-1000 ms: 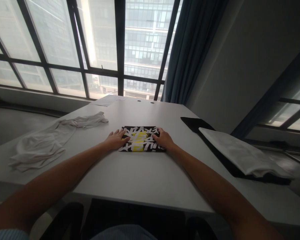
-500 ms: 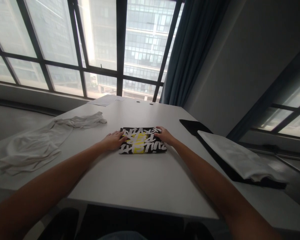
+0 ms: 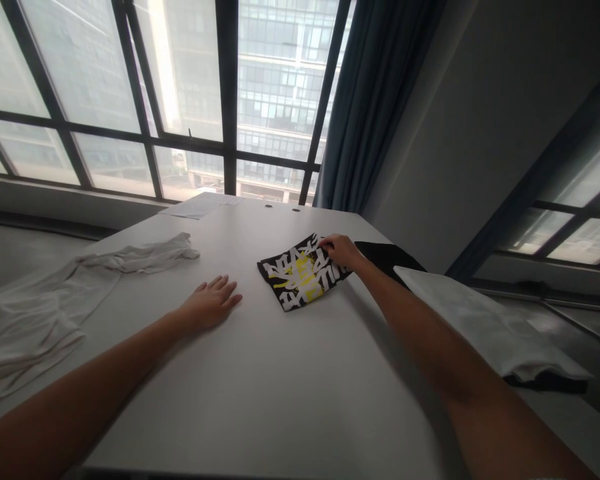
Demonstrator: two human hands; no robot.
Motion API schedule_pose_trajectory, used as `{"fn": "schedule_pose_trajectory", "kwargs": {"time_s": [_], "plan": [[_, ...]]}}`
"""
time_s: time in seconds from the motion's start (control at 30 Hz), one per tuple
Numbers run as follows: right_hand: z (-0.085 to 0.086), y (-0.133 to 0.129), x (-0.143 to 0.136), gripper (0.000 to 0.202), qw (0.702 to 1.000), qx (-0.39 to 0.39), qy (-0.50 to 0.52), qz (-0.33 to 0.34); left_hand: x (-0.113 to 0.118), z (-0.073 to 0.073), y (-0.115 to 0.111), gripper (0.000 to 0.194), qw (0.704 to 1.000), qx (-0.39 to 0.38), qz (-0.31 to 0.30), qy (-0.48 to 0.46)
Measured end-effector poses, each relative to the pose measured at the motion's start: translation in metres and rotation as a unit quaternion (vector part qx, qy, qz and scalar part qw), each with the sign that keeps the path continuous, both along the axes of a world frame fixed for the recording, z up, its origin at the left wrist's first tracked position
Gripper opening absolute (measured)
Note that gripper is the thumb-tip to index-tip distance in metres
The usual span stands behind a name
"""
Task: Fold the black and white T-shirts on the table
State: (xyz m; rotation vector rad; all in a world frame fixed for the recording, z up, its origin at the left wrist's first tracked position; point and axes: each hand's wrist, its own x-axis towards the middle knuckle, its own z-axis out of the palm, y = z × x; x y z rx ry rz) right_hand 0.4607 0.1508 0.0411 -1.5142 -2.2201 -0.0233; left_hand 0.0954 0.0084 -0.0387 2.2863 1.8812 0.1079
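A folded black T-shirt [image 3: 303, 273] with bold white lettering and yellow patches is tilted at an angle over the white table [image 3: 260, 387]. My right hand [image 3: 341, 251] pinches its far right edge, thumb and fingers closed on the cloth. The shirt's right side looks lifted a little; its lower left corner is near the tabletop. Left of it, my left hand [image 3: 211, 301] lies flat with fingers stretched out, palm down on the table, apart from the shirt.
A crumpled white garment [image 3: 95, 280] spreads along the table's left side. On the right lie a folded white garment [image 3: 480, 327] and black cloth [image 3: 387, 255] partly under it. Paper sheets [image 3: 195, 205] rest at the far edge, before the windows and a blue curtain [image 3: 375, 100].
My right hand has drawn the folded T-shirt to the right and turned it. The left hand has let go of it and now rests to its left. The view has shifted slightly.
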Motion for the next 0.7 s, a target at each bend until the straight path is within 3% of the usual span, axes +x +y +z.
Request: {"fn": "schedule_pose_trajectory", "kwargs": {"time_s": [0.2, 0.4, 0.53, 0.7], "plan": [[0.037, 0.038, 0.045, 0.031, 0.996, 0.079, -0.04, -0.019, -0.001, -0.004, -0.003, 0.072, 1.0, -0.005, -0.008, 0.019], [0.065, 0.079, 0.114, 0.031, 0.987, 0.134, -0.086, -0.018, -0.002, -0.009, -0.007, 0.07, 0.999, 0.026, -0.007, 0.037], [0.066, 0.099, 0.154, 0.029, 0.985, 0.144, -0.083, -0.045, -0.01, -0.024, -0.005, 0.067, 0.997, 0.068, -0.006, 0.048], [0.062, 0.109, 0.18, 0.026, 0.988, 0.134, -0.064, -0.046, -0.02, -0.043, -0.002, 0.065, 0.993, 0.107, -0.01, 0.047]]}}
